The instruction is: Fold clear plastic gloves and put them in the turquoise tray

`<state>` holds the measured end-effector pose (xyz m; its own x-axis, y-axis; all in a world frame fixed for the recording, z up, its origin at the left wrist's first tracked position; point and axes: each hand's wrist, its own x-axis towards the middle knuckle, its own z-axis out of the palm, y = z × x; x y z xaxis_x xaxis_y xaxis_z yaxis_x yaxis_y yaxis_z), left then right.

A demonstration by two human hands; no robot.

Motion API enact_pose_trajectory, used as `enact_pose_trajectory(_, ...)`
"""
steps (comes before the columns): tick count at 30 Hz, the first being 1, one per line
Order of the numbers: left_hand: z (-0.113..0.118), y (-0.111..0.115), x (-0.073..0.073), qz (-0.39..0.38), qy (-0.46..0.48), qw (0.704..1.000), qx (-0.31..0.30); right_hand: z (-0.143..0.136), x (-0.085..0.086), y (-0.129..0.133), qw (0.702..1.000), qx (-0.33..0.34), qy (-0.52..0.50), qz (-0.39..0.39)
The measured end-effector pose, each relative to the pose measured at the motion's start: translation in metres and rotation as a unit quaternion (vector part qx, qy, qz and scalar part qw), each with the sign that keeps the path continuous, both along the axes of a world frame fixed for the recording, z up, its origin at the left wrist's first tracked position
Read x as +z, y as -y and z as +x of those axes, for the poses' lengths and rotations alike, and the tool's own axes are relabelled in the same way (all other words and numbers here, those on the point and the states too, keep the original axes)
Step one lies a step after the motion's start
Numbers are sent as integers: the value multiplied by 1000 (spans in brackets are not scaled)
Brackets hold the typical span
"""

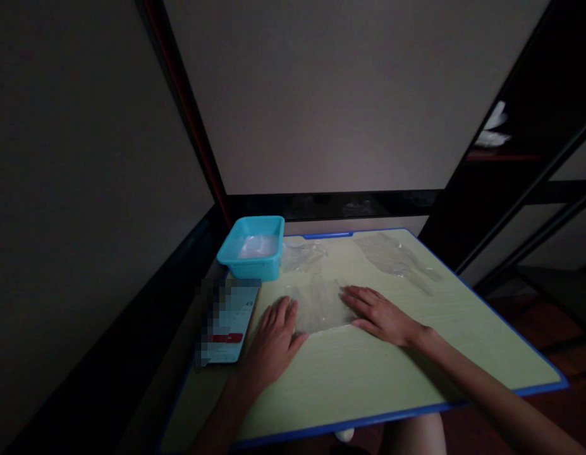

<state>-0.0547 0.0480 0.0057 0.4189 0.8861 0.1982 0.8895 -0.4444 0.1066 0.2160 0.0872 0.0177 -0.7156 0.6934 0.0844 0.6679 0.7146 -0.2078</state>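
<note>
A clear plastic sheet, perhaps a folded bag (322, 309), lies flat on the pale table (340, 392) between my hands. My left hand (276, 338) rests on its left edge, fingers stretched forward. On its right edge lies my right hand (380, 314), palm down with the fingers extended. Behind the sheet is another crumpled clear plastic piece (305, 254). Further right, a thin clear plastic glove (392, 256) is spread out, its finger-like strips pointing to the right.
A turquoise basin (257, 268) with clear plastic inside stands at the table's back left corner. In front of it lies a phone (236, 316) with its screen lit. Panelled walls rise behind and to the left. White items (494, 136) sit on a dark shelf at right.
</note>
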Motion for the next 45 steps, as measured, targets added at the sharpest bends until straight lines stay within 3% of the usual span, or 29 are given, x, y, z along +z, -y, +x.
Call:
enact_pose_trajectory(5, 14, 18, 6, 7, 6, 998, -60, -14, 2, 25, 999, 48, 11, 2)
enact_pose_trajectory(9, 31, 32, 2, -24, 12, 995, -99, -25, -1, 39, 998, 60, 2, -10)
enact_pose_trajectory(15, 34, 35, -9, -45, 8, 994, -96, -24, -8, 40, 998, 58, 10, -25)
enact_pose_trajectory(21, 33, 34, -10, -45, -1, 994, -95, -19, -14, 39, 998, 45, 21, -39)
enact_pose_trajectory(30, 23, 35, -11, -47, 46, 995, -80, 14, -16, 37, 1000, 5, -19, -19)
enact_pose_trajectory(35, 17, 32, -19, -15, 119, 993, -21, 18, -11, 34, 994, -15, -83, 72)
enact_pose_trajectory(41, 18, 29, -24, 3, 132, 991, -9, 5, 0, 24, 960, 125, 79, 239)
enact_pose_trajectory(45, 19, 29, -24, 10, 139, 990, -14, -4, 0, 20, 941, 140, 105, 290)
